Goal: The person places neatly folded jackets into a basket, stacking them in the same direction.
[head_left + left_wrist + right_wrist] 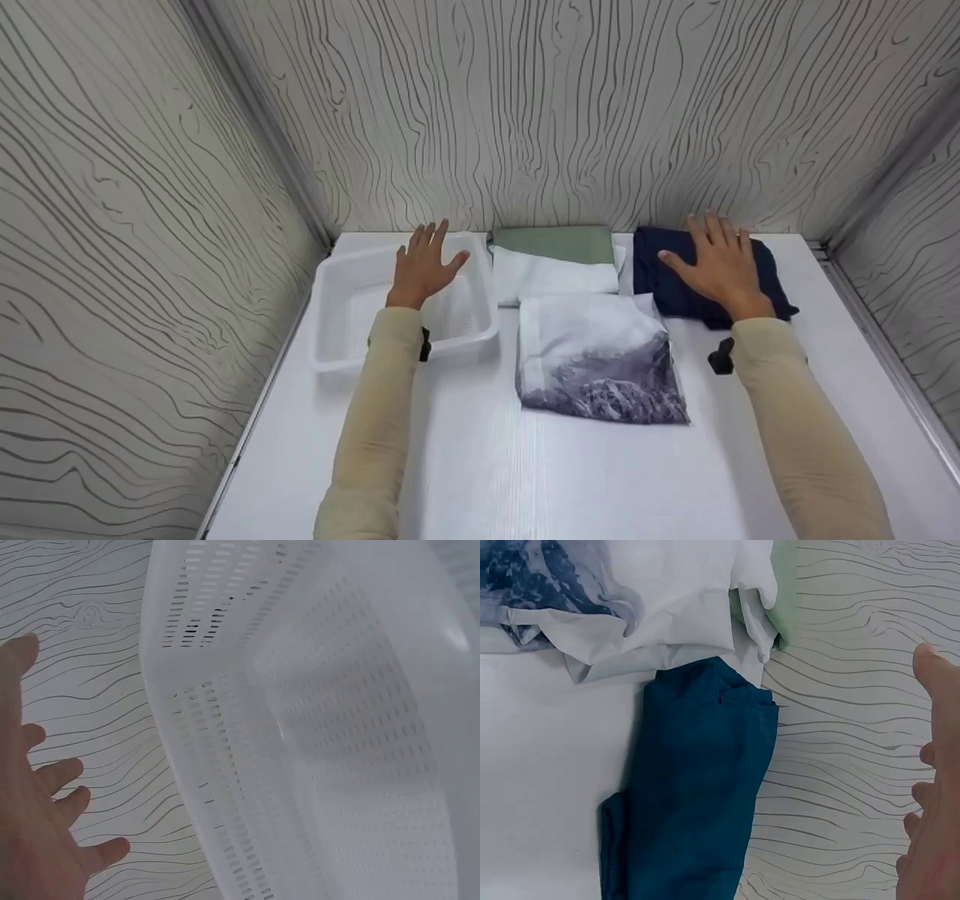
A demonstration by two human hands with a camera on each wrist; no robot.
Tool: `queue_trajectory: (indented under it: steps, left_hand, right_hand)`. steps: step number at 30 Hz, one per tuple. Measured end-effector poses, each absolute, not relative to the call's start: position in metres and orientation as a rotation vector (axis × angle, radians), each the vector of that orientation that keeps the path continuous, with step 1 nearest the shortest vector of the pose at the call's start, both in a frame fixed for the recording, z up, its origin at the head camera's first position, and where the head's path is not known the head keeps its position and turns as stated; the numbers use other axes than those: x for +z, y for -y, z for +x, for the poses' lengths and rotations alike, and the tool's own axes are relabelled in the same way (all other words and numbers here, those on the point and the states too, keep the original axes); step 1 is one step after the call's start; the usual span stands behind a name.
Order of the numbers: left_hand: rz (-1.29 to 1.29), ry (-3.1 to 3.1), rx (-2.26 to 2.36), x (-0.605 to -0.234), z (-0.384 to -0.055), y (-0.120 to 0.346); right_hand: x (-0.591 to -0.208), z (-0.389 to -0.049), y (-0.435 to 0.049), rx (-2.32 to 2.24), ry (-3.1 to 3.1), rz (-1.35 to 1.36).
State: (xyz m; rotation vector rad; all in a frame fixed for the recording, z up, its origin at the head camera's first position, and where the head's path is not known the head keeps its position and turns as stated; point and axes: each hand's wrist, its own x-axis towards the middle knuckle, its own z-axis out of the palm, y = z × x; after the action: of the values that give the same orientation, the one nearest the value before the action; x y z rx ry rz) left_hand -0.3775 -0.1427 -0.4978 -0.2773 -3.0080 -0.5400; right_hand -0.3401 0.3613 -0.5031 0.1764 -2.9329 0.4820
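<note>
My left hand hangs over the white perforated basket, fingers spread and holding nothing. The left wrist view shows the basket's slotted wall beside that hand. Above the folded navy cloth is my right hand, its fingers extended and thumb out to the side. In the right wrist view the same cloth looks dark teal, with the hand apart from it. Between the hands lie a folded white cloth with a purple-grey mountain print and, behind it, a green and white folded cloth.
The white table is bounded by wood-grain patterned panels at the back and both sides. Metal rails run along the corners and the table's side edges. Small black devices are strapped at both wrists.
</note>
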Motion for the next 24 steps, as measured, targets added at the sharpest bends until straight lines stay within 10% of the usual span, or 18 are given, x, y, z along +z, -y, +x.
queue_trajectory:
  steps: [24]
  left_hand:
    - [-0.314,2.695,-0.986,-0.496,-0.342,0.117]
  right_hand:
    - [-0.505,-0.316,-0.346,0.726,2.796,0.174]
